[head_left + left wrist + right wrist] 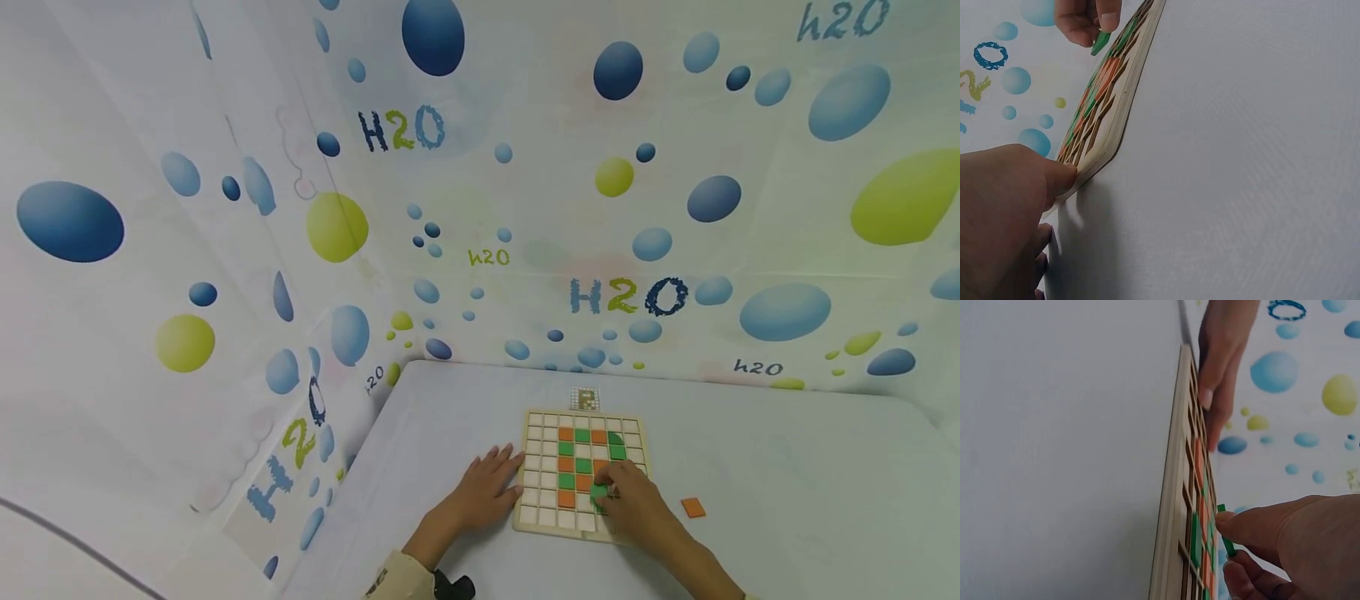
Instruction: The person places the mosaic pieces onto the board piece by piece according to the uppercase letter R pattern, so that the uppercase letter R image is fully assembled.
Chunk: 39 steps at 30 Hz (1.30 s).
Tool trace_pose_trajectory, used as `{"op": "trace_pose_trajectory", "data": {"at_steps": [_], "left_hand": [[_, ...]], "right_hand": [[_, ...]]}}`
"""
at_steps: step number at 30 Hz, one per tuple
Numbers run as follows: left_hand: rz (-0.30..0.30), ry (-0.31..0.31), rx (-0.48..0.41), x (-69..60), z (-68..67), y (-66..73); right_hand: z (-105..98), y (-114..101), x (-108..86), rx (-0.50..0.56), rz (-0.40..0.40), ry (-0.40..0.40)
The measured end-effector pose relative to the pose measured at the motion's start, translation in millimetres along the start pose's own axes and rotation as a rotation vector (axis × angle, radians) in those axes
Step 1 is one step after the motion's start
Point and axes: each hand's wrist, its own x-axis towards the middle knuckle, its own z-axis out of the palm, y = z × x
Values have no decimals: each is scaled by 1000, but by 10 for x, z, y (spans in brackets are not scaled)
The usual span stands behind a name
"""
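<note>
A square wooden grid board lies on the white-covered table, with orange and green tiles set in part of its cells. Beside its left edge rests my left hand, fingers extended; in the left wrist view its thumb touches the board's rim. Over the right part of the board, my right hand pinches a green tile between thumb and fingers. The wrist views show this tile tilted and held off the board. Some cells beneath the right hand are hidden in the head view.
A loose orange tile lies on the table right of the board. Behind the board's far edge is a small pattern card. Curtains printed with blue and green spots stand behind and left of the table.
</note>
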Motion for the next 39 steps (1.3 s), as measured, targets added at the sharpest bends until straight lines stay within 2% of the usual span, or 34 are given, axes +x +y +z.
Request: {"op": "trace_pose_trajectory", "data": {"at_steps": [7, 11, 18, 27, 35, 39], "left_hand": [[10, 2, 11, 12, -5, -1], [8, -1, 4, 8, -2, 5], [3, 3, -1, 13, 9, 12], [0, 9, 1, 9, 1, 28], [5, 0, -2, 15, -15, 35], [2, 3, 5, 17, -20, 39]], "right_hand": [[153, -135, -57, 12, -76, -42], [252, -148, -81, -12, -153, -63], [323, -152, -98, -77, -311, -46], [259, -212, -134, -50, -272, -103], [249, -224, -179, -162, -272, -11], [256, -232, -185, -167, -278, -7]]}}
